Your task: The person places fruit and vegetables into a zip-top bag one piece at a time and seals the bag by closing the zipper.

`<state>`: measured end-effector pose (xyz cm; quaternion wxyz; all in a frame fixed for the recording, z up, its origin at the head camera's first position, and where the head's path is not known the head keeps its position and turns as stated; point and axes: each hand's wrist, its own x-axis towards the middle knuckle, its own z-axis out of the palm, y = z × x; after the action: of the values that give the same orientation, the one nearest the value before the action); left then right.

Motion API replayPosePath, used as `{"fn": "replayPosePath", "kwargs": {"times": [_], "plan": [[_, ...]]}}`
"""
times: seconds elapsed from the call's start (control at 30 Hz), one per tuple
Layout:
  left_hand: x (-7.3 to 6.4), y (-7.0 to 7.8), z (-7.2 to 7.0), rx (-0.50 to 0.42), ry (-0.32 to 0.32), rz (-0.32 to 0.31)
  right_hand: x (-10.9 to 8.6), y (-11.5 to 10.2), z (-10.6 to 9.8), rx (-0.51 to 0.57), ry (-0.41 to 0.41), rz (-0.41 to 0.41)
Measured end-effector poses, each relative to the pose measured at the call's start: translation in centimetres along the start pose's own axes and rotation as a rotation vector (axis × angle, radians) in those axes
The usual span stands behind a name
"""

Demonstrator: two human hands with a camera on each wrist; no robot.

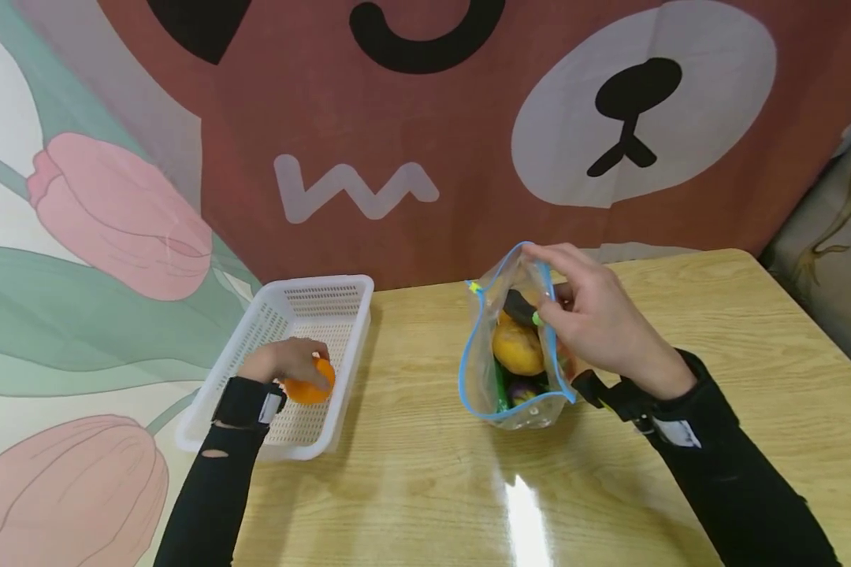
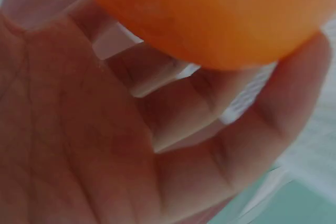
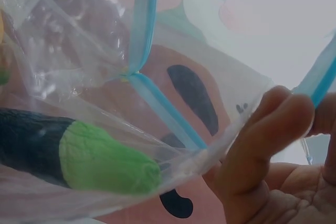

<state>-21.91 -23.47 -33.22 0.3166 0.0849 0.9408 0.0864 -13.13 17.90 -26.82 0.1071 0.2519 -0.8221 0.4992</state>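
Note:
Over the white basket (image 1: 354, 370), my left hand (image 1: 284, 360) holds an orange (image 1: 314, 387). In the left wrist view the fingers (image 2: 189, 108) curve around the orange ball-shaped fruit. My right hand (image 1: 599, 311) pinches the blue-edged rim of a clear zip bag (image 1: 473, 378), which stands upright with its mouth open. Inside the bag lie a yellow fruit (image 1: 518, 349), a dark piece (image 1: 518, 307) above it and a purple piece (image 1: 525, 390) lower down. Through the plastic, the right wrist view shows a dark vegetable with a light green end (image 3: 107, 156).
Both basket and bag stand on a wooden table (image 1: 425, 472), the basket at the left and the bag right of the middle. A printed cloth (image 1: 397, 118) hangs behind the table. The table's right edge slopes away at the far right.

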Motion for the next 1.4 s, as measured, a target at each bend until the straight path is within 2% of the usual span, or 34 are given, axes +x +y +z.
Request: {"fn": "replayPosePath", "kwargs": {"times": [0.07,0.17,0.33,0.53,0.77,0.93,1.27,1.33,1.4], "plan": [[-1.1,0.9,-1.1,0.013,0.070,0.050,0.0,0.0,0.0,-0.006,-0.003,0.002],[-2.4,2.6,-2.1,0.050,0.166,0.161,0.1,0.0,-0.1,-0.010,-0.006,0.005],[-4.2,6.5,-2.9,0.092,0.244,0.358,0.1,0.0,-0.1,-0.006,-0.009,0.014],[-5.4,10.5,-3.6,0.074,0.241,0.525,-0.1,0.1,-0.1,-0.004,-0.015,0.027],[-5.8,13.5,-4.2,-0.005,0.224,0.707,0.0,0.1,0.0,-0.008,-0.014,0.018],[-5.9,15.7,-4.4,-0.038,0.246,0.867,0.0,0.1,0.0,-0.013,-0.011,0.009],[-5.3,19.3,-3.5,-0.160,0.251,1.156,0.1,0.0,0.0,-0.028,-0.019,0.016],[-5.3,20.0,-3.1,-0.174,0.242,1.196,0.2,-0.1,0.1,-0.037,-0.019,0.009],[-5.2,20.6,-2.7,-0.149,0.239,1.207,0.2,-0.1,0.1,-0.045,-0.014,-0.004]]}}
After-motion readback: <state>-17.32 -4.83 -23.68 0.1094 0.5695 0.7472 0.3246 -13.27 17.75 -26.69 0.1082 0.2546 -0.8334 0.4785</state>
